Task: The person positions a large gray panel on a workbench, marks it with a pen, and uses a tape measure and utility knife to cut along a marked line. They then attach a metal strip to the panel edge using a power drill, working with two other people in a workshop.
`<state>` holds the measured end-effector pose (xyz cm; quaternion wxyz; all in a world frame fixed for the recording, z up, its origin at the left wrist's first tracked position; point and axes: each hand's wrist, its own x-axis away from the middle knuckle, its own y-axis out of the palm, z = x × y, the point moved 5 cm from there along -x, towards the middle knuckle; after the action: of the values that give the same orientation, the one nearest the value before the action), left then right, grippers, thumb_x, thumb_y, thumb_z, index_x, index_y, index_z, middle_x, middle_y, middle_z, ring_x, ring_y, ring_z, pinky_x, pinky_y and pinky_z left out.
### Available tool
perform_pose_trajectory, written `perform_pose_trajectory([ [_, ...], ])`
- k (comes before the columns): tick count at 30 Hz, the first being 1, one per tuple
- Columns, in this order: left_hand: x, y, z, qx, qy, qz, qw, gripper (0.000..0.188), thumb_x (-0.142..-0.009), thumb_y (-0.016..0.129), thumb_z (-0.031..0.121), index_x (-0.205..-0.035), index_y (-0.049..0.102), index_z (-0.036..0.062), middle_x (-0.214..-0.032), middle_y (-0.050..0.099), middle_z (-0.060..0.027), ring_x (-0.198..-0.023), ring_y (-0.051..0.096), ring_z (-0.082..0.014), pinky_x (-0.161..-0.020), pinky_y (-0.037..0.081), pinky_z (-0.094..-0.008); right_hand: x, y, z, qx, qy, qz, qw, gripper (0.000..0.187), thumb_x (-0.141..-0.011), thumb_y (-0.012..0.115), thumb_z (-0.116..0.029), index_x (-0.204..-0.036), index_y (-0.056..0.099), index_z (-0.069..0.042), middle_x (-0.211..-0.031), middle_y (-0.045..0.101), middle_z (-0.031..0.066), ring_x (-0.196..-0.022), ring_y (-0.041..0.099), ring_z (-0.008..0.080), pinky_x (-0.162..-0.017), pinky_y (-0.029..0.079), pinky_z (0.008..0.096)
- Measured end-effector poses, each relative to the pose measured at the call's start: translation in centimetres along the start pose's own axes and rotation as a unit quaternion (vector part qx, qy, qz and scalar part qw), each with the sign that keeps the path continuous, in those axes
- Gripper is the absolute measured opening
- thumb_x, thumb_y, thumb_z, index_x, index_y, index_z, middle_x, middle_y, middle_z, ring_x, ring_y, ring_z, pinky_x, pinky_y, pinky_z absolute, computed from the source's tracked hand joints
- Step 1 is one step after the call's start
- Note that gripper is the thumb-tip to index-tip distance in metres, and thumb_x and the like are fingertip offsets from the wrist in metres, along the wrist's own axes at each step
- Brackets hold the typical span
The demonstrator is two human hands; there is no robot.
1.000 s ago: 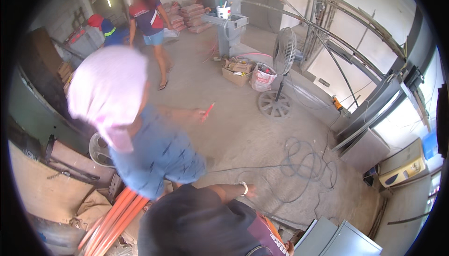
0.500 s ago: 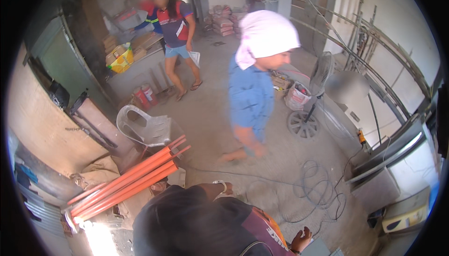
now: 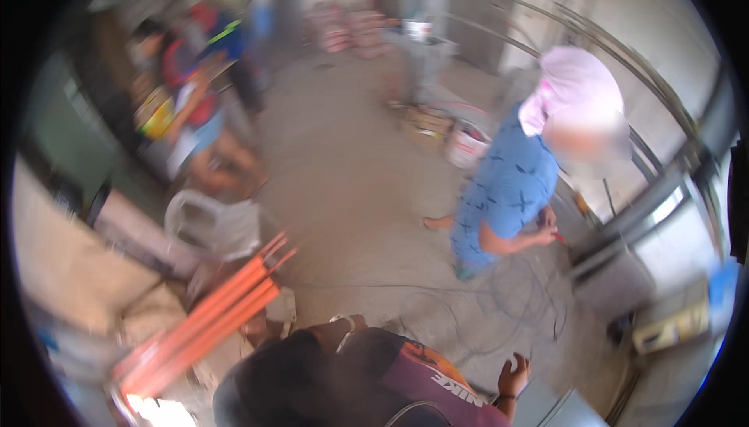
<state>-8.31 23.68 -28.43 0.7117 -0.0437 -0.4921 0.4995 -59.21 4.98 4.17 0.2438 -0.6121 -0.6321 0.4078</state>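
Fingers (image 3: 520,361) of right hand (image 3: 512,377) are held parted, slightly curled, near grey panel (image 3: 532,405). Left hand (image 3: 357,322) is blurred beside white wristband (image 3: 344,337); finger state cannot be told.

The person wears a near-black shirt (image 3: 285,384), plain and somewhat blurred over the left side, which gives way on the right to a maroon panel (image 3: 413,384), with a streaky orange patch (image 3: 427,357) along its upper edge and slanting white lettering (image 3: 459,390) lower down. Over the cloth, close to the bottom of the view, curves a thin, light-toned cord (image 3: 413,406). A pale band (image 3: 343,336) rings the wrist of the left hand (image 3: 357,322), while a slimmer, dark band (image 3: 507,396) circles that of the right hand (image 3: 513,376).
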Motion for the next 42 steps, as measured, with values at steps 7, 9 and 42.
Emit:
perform_pose_trajectory([
  [7,-1.7,-4.7,0.1,-0.047,0.144,-0.082,0.985,0.040,-0.089,0.056,0.042,-0.086,0.076,0.0077,-0.085,0.073,-0.0185,-0.081,0.070,-0.0367,-0.074,0.051,-0.0483,4.9,-0.4,-4.3,-0.020,0.103,0.031,0.994,0.029,-0.084,0.069,-0.012,-0.112,0.070,-0.007,-0.112,0.066,0.0175,-0.112,0.059,0.0393,-0.098,0.049,0.0454],
  [9,-3.2,-4.8,0.0,-0.118,0.155,-0.175,0.965,0.038,-0.090,0.057,0.042,-0.091,0.076,0.0088,-0.089,0.074,-0.0175,-0.083,0.070,-0.0367,-0.076,0.051,-0.0480,8.1,0.3,-5.2,-0.040,0.157,0.032,0.986,0.029,-0.085,0.069,-0.016,-0.113,0.070,-0.008,-0.113,0.066,0.0174,-0.112,0.060,0.0387,-0.099,0.049,0.0447],
  [42,-4.4,13.8,75.8,-0.070,0.494,-0.093,0.862,0.049,-0.091,0.070,0.017,-0.130,0.055,-0.0075,-0.129,0.061,-0.0278,-0.117,0.061,-0.0365,-0.102,0.047,-0.0439,56.3,-7.3,-10.0,-0.119,0.602,0.649,0.449,0.027,-0.094,0.063,-0.016,-0.117,0.069,-0.002,-0.102,0.074,0.0153,-0.093,0.071,0.0246,-0.083,0.056,0.0364],
])
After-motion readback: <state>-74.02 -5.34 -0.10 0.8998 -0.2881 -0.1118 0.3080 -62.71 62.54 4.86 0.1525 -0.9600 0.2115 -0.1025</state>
